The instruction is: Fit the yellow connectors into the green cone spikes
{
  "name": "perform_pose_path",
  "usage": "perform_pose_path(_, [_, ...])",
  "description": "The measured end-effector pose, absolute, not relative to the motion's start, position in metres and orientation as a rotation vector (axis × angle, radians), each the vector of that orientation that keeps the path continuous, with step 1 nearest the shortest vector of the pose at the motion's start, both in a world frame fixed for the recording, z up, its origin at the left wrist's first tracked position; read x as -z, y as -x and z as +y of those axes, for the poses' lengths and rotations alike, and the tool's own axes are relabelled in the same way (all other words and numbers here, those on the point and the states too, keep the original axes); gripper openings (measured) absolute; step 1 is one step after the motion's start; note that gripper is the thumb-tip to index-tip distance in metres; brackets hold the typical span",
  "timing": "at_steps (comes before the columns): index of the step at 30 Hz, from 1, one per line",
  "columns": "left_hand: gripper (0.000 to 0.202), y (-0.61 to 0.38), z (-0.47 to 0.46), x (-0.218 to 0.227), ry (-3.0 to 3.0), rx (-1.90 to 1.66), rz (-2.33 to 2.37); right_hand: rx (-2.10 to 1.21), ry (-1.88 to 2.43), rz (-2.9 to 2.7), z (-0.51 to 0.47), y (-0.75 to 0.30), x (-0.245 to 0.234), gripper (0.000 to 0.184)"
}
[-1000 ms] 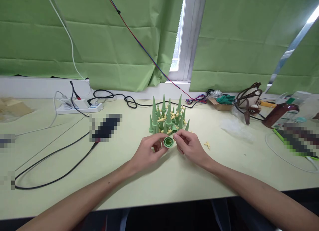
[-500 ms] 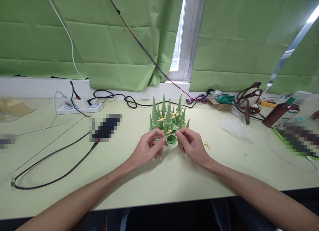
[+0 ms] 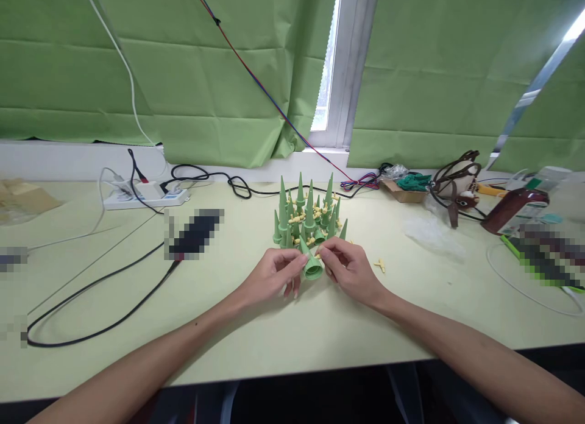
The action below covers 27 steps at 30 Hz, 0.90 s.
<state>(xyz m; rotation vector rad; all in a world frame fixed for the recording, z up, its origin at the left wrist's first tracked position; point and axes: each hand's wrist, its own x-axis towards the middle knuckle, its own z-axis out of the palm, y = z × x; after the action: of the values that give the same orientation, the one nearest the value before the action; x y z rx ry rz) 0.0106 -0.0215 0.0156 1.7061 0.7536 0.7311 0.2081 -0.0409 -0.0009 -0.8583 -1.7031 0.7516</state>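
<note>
Between thumb and fingers, my left hand (image 3: 273,274) grips a green plastic cone (image 3: 313,270), its hollow round base facing me and its tip pointing away. My right hand (image 3: 348,267) is pinched on a small yellow piece (image 3: 319,256), close against the cone's right side; whether the two touch is hard to make out. Just beyond my hands stands a cluster of upright green cones (image 3: 309,214), with several small yellow pieces (image 3: 297,219) among them. A loose yellow branched piece (image 3: 381,265) lies to the right of my right hand.
At the left are a pixelated dark device (image 3: 196,234) on a black cable and a white power strip (image 3: 146,196). Toward the right lie crumpled clear plastic (image 3: 434,235), a small cardboard box (image 3: 402,191) and a reddish-brown bottle (image 3: 514,211). Green curtains (image 3: 205,77) hang behind.
The held cone has come lower and nearer to me, and has tilted so its side and tip now show. Both hands have shifted slightly, with the right fingers closer to the cone.
</note>
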Motion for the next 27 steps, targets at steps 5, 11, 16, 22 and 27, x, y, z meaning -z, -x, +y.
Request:
perform_pose_path(5, [0.042,-0.0093,-0.0209,-0.0157,-1.724,-0.729,0.769,-0.743,0.882,-1.706,-0.04,-0.2087,0.0017,0.025])
perform_pose_path(11, [0.031,-0.0088,-0.0199,-0.0146,-1.729,-0.74,0.751,-0.733,0.923,-1.714,-0.039,-0.2073,0.0011,0.025])
perform_pose_path(16, [0.029,-0.0095,-0.022,-0.0147,-1.783,-0.752,0.809,-0.734,0.962,-1.729,-0.0392,-0.2069,0.0008,0.028])
perform_pose_path(22, [0.024,-0.0131,-0.0245,-0.0149,-1.928,-0.9,0.884,-0.763,0.957,-1.717,-0.0386,-0.2066,0.0008,0.028])
perform_pose_path(27, [0.016,-0.013,-0.025,-0.0105,-2.114,-1.008,0.867,-0.792,0.946,-1.715,-0.0391,-0.2064,0.0004,0.028])
